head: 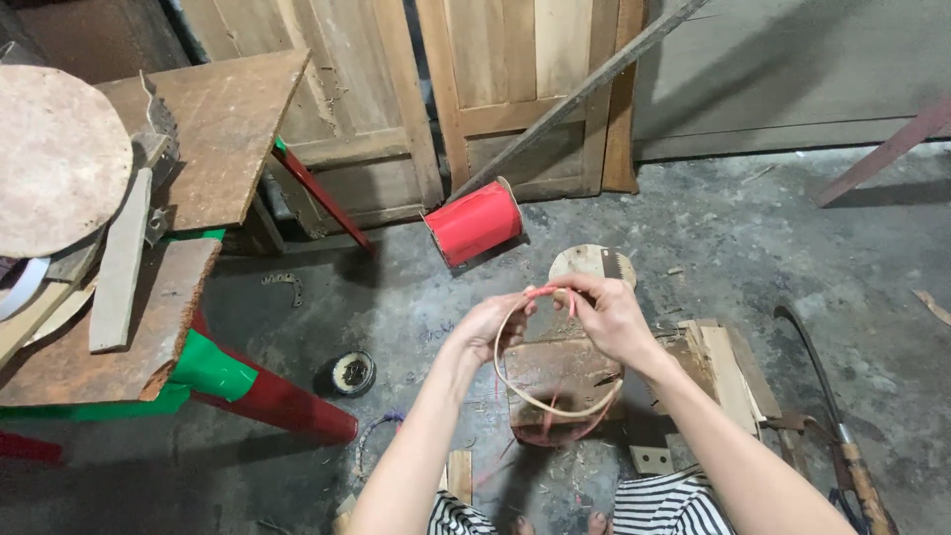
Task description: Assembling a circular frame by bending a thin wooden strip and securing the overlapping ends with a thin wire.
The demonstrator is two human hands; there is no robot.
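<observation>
Both my hands hold a thin pale cane strip bent into a loop (540,401) in front of me. My left hand (485,325) pinches the loop's left side near the top. My right hand (606,315) grips the top where the ends meet, with a short red string (543,291) wrapped there between the two hands. The loop hangs down over a low wooden block (560,372) on the floor. More red string trails at the bottom of the loop.
A red spool (475,222) lies on the concrete floor by wooden doors (495,79). A round wooden disc (592,262) sits behind my hands. A red and green workbench (119,327) with boards stands left. A small round tin (352,373) lies below it. A curved tool with wooden handle (842,436) lies right.
</observation>
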